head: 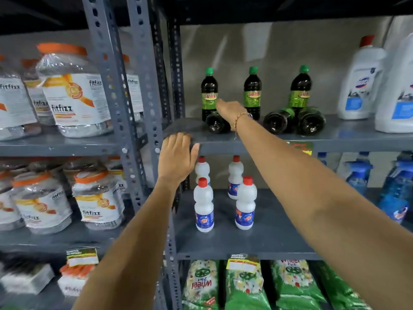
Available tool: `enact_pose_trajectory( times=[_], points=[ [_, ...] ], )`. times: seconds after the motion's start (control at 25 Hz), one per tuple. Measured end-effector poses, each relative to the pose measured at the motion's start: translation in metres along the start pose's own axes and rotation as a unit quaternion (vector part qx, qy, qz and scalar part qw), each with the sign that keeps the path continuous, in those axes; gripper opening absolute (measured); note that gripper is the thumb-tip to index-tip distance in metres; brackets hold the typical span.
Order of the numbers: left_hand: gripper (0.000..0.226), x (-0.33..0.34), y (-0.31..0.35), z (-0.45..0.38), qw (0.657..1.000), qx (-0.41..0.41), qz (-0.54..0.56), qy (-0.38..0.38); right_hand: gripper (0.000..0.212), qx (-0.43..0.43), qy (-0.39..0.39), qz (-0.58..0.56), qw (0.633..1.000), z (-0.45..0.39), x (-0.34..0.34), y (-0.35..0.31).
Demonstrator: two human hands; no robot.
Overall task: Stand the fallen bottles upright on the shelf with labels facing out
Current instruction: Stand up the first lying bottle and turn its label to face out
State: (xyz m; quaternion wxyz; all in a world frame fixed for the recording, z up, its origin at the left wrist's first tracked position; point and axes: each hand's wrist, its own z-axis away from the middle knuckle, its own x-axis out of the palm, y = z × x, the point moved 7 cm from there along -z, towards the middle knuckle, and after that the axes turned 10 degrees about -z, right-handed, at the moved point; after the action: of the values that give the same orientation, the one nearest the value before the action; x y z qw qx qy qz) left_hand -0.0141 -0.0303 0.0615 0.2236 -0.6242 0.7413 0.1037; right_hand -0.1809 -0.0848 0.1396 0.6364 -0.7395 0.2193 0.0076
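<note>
Two bare forearms, no sleeves in sight. Left hand (pixel 177 156) bare, no ring or watch on what shows of it. Right hand (pixel 231 111) seen from the back, fingers mostly hidden. Around the right wrist a thin bracelet (pixel 239 119) of small gold and reddish beads, loose, with a short fine strand hanging below it. Beside the bracelet a small dark bluish mark or charm, too blurred to tell which.
</note>
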Motion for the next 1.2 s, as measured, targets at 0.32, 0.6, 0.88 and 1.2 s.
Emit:
enact_pose_trajectory(
  times=[0.32, 0.6, 0.88, 1.2],
  points=[
    [0.037, 0.005, -0.001, 0.003, 0.995, 0.027, -0.058, 0.074, 0.114, 0.073, 0.010, 0.061, 0.995, -0.105, 0.026, 0.040],
    [0.037, 0.004, -0.001, 0.003, 0.993, 0.027, -0.041, 0.104, 0.037, 0.058, -0.073, 0.048, 0.994, -0.039, 0.026, 0.012],
    [0.038, 0.003, 0.000, 0.003, 0.993, 0.029, -0.055, 0.101, 0.053, -0.008, -0.174, 0.398, 0.901, -0.022, 0.024, -0.020],
    [0.036, 0.003, -0.001, 0.002, 0.994, 0.014, -0.043, 0.095, 0.046, -0.065, -0.020, 0.194, 0.979, -0.024, 0.001, -0.008]
  ],
)
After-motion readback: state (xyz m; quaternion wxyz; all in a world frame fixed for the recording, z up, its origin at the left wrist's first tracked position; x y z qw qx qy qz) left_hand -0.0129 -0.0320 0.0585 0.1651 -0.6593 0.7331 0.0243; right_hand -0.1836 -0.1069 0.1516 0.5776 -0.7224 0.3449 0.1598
